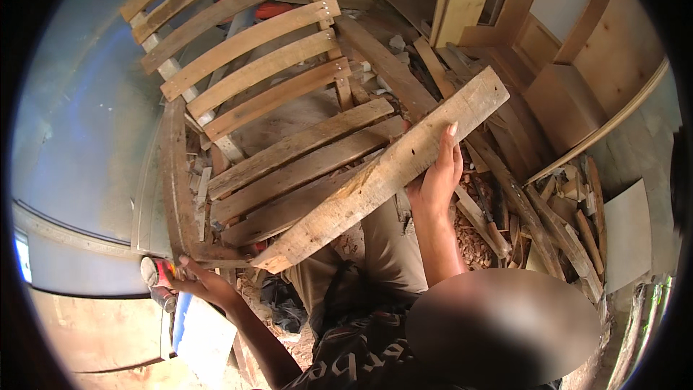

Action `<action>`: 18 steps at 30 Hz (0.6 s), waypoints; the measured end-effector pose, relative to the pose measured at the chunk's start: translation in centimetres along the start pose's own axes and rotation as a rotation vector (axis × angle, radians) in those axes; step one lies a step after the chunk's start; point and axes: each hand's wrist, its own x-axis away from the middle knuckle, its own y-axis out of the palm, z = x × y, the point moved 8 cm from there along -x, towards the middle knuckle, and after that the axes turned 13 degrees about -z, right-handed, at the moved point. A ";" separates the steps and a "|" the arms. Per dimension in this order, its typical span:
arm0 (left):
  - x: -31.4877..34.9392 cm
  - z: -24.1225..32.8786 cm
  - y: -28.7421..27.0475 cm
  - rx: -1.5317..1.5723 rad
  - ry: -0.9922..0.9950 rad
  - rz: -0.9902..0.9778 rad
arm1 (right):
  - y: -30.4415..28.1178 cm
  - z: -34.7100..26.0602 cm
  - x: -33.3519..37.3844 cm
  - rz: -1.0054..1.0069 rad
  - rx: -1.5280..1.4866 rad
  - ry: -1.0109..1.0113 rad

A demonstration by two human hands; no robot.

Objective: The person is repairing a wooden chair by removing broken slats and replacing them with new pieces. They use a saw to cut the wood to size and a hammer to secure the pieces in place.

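Blue-grey sheeting (79, 115) fills the cluttered work area from 9 to 10 o'clock, while a pile of rough brown timber offcuts (567, 245) spreads between 3 and 4 o'clock. Toward 11 o'clock stands a slatted light-brown wooden frame (249, 35), its pale crosspieces nailed to uprights; darker weathered wooden slats (299, 148) lie nearer the middle.

Just in front of those slats, a long, flat, pale-brown plank with a ragged edge (382, 177) is held up at a slant, its long axis running from about 8 o'clock to 2 o'clock. The right hand (435, 180) is the nearer one, grasping the plank toward its 2 o'clock end: thumb on the visible face, most other fingers hidden behind. From that grip, most of the plank's length stretches toward 8 o'clock.

The left hand (206, 285), at 8 o'clock, is apart from the plank, whose near end lies toward its 2 o'clock. Its fingers reach a red-and-black object with a pale round end (153, 273); whether they clasp it, I cannot tell.
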 end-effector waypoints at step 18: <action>4.7 18.7 17.5 -0.619 0.821 -0.933 | 2.3 6.1 -2.3 0.043 -0.119 0.221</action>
